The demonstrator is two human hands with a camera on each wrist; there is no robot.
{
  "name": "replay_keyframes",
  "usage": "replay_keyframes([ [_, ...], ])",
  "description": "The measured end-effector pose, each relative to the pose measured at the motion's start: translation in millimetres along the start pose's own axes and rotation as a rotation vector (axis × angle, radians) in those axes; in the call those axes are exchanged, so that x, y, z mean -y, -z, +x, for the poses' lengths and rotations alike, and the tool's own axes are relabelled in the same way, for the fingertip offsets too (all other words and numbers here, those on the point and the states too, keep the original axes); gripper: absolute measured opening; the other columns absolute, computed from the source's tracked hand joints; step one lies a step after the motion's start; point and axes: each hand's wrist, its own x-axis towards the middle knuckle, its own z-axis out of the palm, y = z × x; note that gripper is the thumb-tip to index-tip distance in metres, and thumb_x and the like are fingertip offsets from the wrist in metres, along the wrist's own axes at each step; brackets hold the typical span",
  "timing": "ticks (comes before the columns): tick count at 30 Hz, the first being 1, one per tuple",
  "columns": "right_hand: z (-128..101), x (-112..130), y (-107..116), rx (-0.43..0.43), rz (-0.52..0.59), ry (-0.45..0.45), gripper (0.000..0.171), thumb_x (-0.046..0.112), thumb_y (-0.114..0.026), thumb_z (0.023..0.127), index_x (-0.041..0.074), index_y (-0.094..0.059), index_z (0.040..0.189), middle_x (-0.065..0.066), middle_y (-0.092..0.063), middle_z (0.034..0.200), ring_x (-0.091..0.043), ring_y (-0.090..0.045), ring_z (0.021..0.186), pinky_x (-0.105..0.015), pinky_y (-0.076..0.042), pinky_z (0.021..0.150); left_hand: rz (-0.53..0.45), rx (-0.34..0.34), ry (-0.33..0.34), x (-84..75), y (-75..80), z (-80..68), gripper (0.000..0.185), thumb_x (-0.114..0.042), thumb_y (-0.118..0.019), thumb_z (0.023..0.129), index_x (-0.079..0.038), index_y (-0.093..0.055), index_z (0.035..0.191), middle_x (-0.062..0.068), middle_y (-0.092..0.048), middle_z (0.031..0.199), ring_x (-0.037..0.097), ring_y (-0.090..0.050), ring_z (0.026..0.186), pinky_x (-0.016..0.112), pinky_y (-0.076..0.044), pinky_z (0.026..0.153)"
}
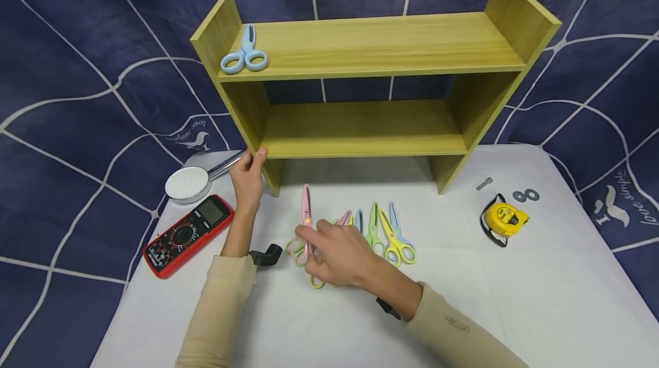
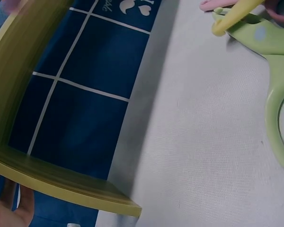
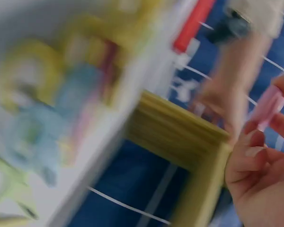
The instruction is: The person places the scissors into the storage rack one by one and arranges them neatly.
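Wooden shelf [image 1: 370,70] is standing across upper centre, its legs leaving a low gap beneath. Scissors [image 1: 381,230] are crowding mid-frame; multimeter [image 1: 187,234] and shower head [image 1: 188,183] are blocking centre left. Bare surface [image 1: 515,293] is lying open lower right, past the tape measure [image 1: 504,219].

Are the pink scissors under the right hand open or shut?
Shut: the pink scissors show one narrow closed blade pointing toward the shelf, while the right hand pinches their handles.
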Motion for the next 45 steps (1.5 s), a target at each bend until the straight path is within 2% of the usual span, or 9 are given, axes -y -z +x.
replay_keyframes([
  [5,34,2,44,-0.268,0.004,0.109,0.037,0.016,-0.059,0.073,0.013,-0.063,0.11,0.004,-0.041,0.067,-0.005,-0.031,0.049,-0.018,-0.024,0.04,-0.016,-0.015,-0.01,-0.9,-2.3,-1.1,0.026,0.0,-0.064,0.092,0.019,-0.065,0.109,0.016,-0.068,0.114,0.006,-0.06,0.088,0.022,-0.047,0.082],
  [11,78,1,93,-0.38,0.017,0.158,0.038,0.014,-0.059,0.076,0.01,-0.066,0.113,0.0,-0.049,0.072,-0.008,-0.037,0.051,-0.023,-0.029,0.04,-0.005,-0.018,0.0,1.0,-1.6,-1.4,0.026,-0.001,-0.064,0.092,0.019,-0.065,0.108,-0.001,-0.071,0.1,0.006,-0.06,0.085,0.022,-0.048,0.081],
  [14,97,-1,109,-0.388,0.009,0.144,0.038,0.015,-0.059,0.078,0.009,-0.066,0.115,-0.002,-0.051,0.073,-0.01,-0.039,0.051,-0.025,-0.031,0.041,0.027,-0.014,-0.014,-0.7,-0.2,-0.9,0.025,-0.001,-0.063,0.092,0.017,-0.066,0.109,-0.004,-0.071,0.093,0.006,-0.06,0.083,0.023,-0.048,0.079],
  [19,117,-7,125,-0.365,-0.054,0.076,0.04,0.016,-0.059,0.08,0.009,-0.066,0.118,-0.003,-0.049,0.072,-0.013,-0.037,0.051,-0.028,-0.031,0.043,0.063,-0.022,0.006,-6.1,1.0,-0.5,0.022,-0.002,-0.063,0.092,0.008,-0.071,0.109,0.01,-0.072,0.104,0.005,-0.062,0.086,0.023,-0.049,0.084],
  [23,125,-12,132,-0.384,-0.106,0.044,0.04,0.016,-0.058,0.082,0.008,-0.068,0.12,-0.005,-0.051,0.073,-0.014,-0.038,0.051,-0.029,-0.033,0.043,0.066,-0.029,0.018,-4.9,0.9,-0.3,0.023,-0.004,-0.065,0.091,0.009,-0.071,0.109,0.006,-0.073,0.102,0.005,-0.061,0.085,0.023,-0.048,0.084],
  [30,136,-20,139,-0.505,-0.144,0.009,0.032,0.015,-0.055,0.089,0.003,-0.071,0.115,-0.006,-0.059,0.077,-0.015,-0.047,0.057,-0.03,-0.04,0.048,0.056,-0.043,0.034,26.5,6.4,12.0,0.024,-0.006,-0.066,0.091,0.006,-0.072,0.111,0.01,-0.072,0.107,0.007,-0.061,0.089,0.024,-0.047,0.086],
  [34,145,-24,144,-0.532,-0.197,-0.035,0.029,0.016,-0.054,0.092,0.005,-0.071,0.113,-0.004,-0.062,0.076,-0.018,-0.051,0.059,-0.031,-0.041,0.049,0.056,-0.054,0.035,29.8,5.8,12.2,0.023,-0.008,-0.067,0.091,0.004,-0.073,0.11,0.01,-0.071,0.108,0.008,-0.061,0.09,0.024,-0.047,0.087],
  [39,160,-33,149,-0.486,-0.281,-0.129,0.027,0.022,-0.055,0.095,0.008,-0.07,0.112,-0.001,-0.069,0.078,-0.019,-0.058,0.059,-0.031,-0.038,0.045,0.042,-0.065,0.027,28.2,3.7,10.9,0.022,-0.007,-0.067,0.091,0.004,-0.073,0.109,0.011,-0.071,0.109,0.009,-0.062,0.092,0.025,-0.048,0.087],
  [45,175,-34,158,-0.348,-0.353,-0.273,0.03,0.036,-0.055,0.1,0.012,-0.069,0.111,-0.002,-0.064,0.07,-0.019,-0.051,0.053,-0.031,-0.034,0.046,0.041,-0.078,0.024,28.0,3.7,9.9,0.025,-0.006,-0.067,0.09,0.01,-0.071,0.109,0.016,-0.069,0.115,0.009,-0.062,0.094,0.026,-0.048,0.088],
])
